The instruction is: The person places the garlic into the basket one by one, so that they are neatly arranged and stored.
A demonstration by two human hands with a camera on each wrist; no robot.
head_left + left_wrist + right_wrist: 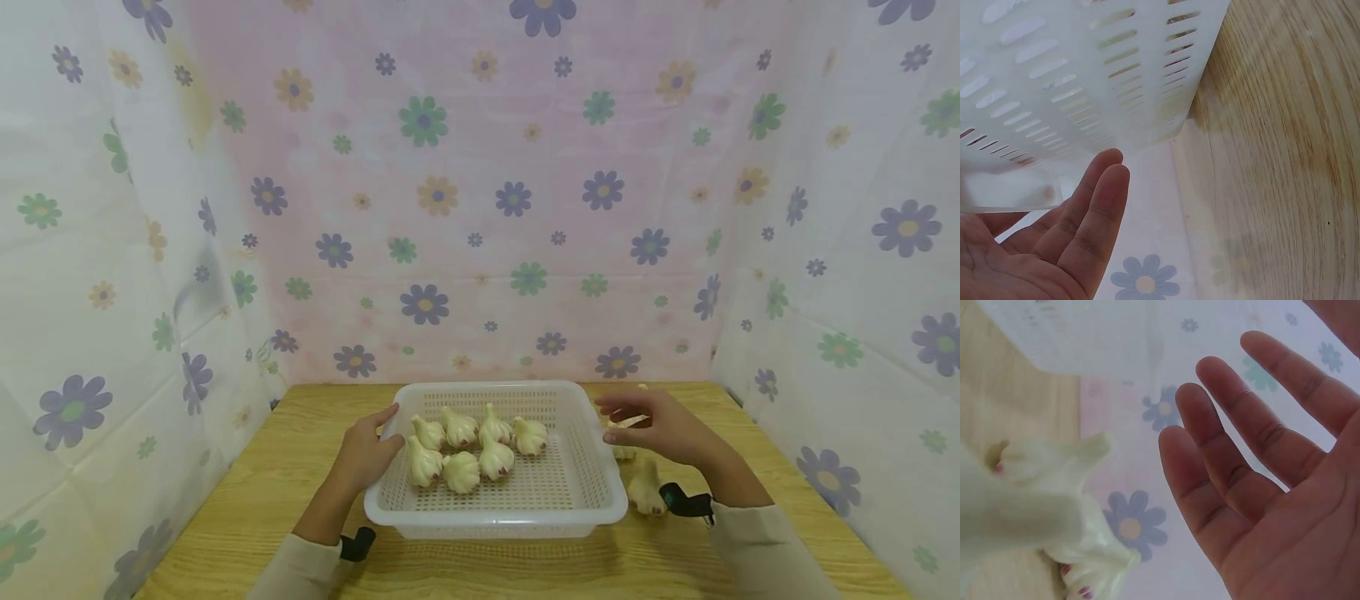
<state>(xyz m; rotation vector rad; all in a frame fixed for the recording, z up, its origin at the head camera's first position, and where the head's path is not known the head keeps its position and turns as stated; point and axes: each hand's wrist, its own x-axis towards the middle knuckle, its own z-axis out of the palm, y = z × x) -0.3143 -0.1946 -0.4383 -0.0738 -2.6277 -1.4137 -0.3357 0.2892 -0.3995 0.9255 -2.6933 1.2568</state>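
A white perforated plastic basket (495, 518) stands on the wooden table with several garlic bulbs (461, 472) inside, mostly toward its left and middle. My left hand (365, 450) rests at the basket's left rim, the thumb over the edge. In the left wrist view, its fingers (1094, 219) extend fairly straight beside the basket's outer wall (1079, 75). By the right rim hovers my right hand (660, 425), holding nothing. The right wrist view shows its fingers (1229, 444) spread and gently bent. Garlic bulbs (647, 487) lie beneath that hand, partly hidden by it.
The wooden table (277, 492) extends on both sides of the basket and in front of it. Flower-patterned cloth (480, 250) encloses the back and sides. More garlic bulbs (1047, 469) lie outside the basket on the right. Each wrist carries a black strap-mounted device (358, 544).
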